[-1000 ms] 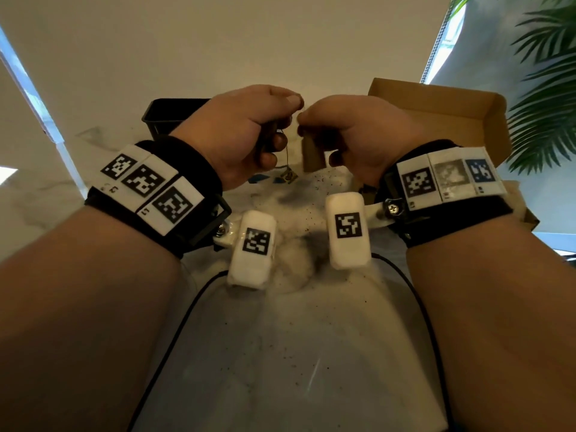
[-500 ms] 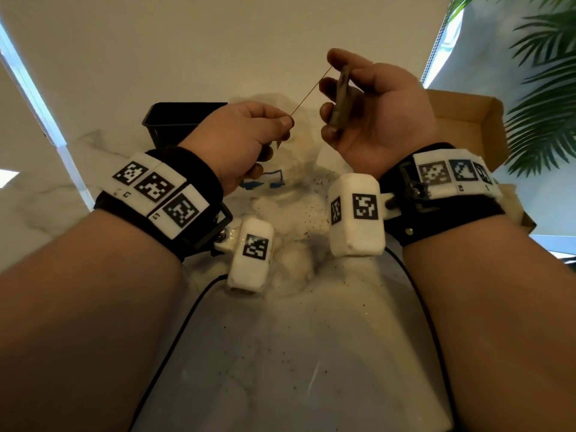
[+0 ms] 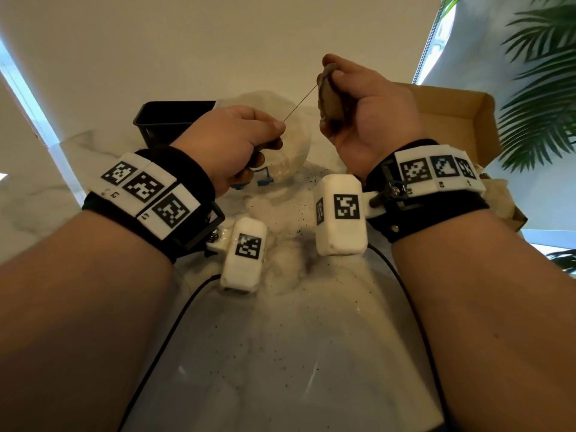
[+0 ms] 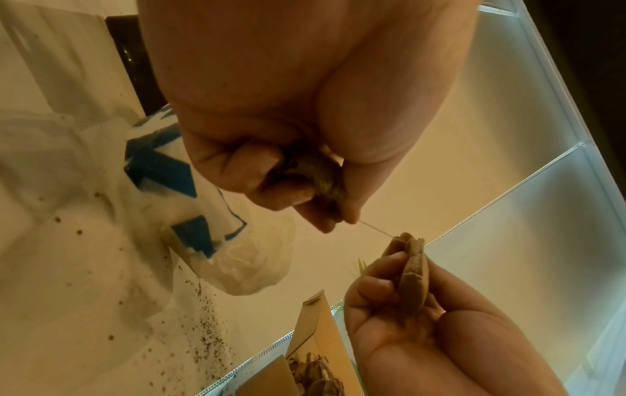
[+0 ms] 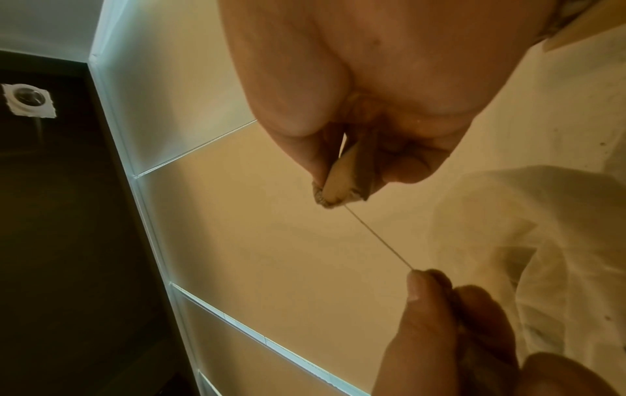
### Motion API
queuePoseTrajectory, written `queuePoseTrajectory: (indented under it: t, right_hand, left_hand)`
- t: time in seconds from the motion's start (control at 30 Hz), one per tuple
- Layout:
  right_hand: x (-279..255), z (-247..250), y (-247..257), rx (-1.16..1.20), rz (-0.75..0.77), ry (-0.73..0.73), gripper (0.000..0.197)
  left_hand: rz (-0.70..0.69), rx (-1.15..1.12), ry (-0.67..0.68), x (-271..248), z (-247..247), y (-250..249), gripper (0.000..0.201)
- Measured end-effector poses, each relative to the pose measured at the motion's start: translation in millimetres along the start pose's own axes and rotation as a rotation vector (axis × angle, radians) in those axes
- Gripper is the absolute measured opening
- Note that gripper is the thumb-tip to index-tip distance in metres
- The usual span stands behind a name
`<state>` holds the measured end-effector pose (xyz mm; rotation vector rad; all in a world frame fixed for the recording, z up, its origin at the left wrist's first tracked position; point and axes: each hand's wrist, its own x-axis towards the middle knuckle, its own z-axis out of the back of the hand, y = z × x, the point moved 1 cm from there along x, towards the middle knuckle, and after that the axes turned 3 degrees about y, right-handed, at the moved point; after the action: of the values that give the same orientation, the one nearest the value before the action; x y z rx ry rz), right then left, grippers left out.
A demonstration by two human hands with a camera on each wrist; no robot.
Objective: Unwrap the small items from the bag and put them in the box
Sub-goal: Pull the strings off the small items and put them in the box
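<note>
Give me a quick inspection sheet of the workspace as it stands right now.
Surface: white marbled table, scattered with dark specks.
Job's things: brown item in the right hand; thin string stretched taut from it to the left hand; plastic bag with blue print on the table; open cardboard box to the right, brown items already inside.
Clutter: black tray behind the left hand.
Grippers: left fingers pinch the string end, with another brown piece curled inside; right grips the item.
Cables: black leads from both wrist cameras.
Surroundings: pale wall, palm plant at right.
</note>
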<state>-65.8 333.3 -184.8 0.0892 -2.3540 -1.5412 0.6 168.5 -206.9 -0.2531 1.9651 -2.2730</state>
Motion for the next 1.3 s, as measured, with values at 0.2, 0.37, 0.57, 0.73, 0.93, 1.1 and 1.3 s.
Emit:
queuePoseTrajectory:
  t: [0.2, 0.37, 0.57, 0.73, 0.93, 1.1, 1.3]
  right_hand:
    - [-1.7, -1.0, -1.2, -0.035, 0.004, -0.021, 0.022]
    - [-1.4, -1.3, -0.6, -0.042, 0.013, -0.051, 0.020]
    - [-0.6, 3.9, -4.2, -0.254, -0.012, -0.103, 0.017]
    - [-9.2, -3.1, -3.5, -0.419, -0.017, 0.084, 0.012]
    - [-24.5, -4.2, 3.8, -0.381, -0.005, 0.186, 0.021]
    - [-32.4, 20.6, 20.0, -0.469, 0.018, 0.059, 0.019]
    - [-21.8, 76.0, 40.7, -0.500, -0.005, -0.218, 0.025]
  left_hand:
    - [-0.002, -0.014, -0.052, -0.3, -0.6, -0.4, 0.009]
    - [0.000, 0.026, -0.001, -2.1, -1.6, -2.0, 0.010]
    - [-0.022, 0.039, 0.131, -9.4, -10.0, -5.2, 0.007]
    - [-0.075, -0.155, 0.089, -8.8, -11.5, -7.7, 0.004]
    - [-0.055, -0.240, 0.008, -6.7, -15.0, -5.3, 0.013]
    - [-0.007, -0.250, 0.162, -13.6, -32.6, -6.5, 0.008]
    - [0.172, -0.380, 0.252, -20.2, -48.5, -3.3, 0.016]
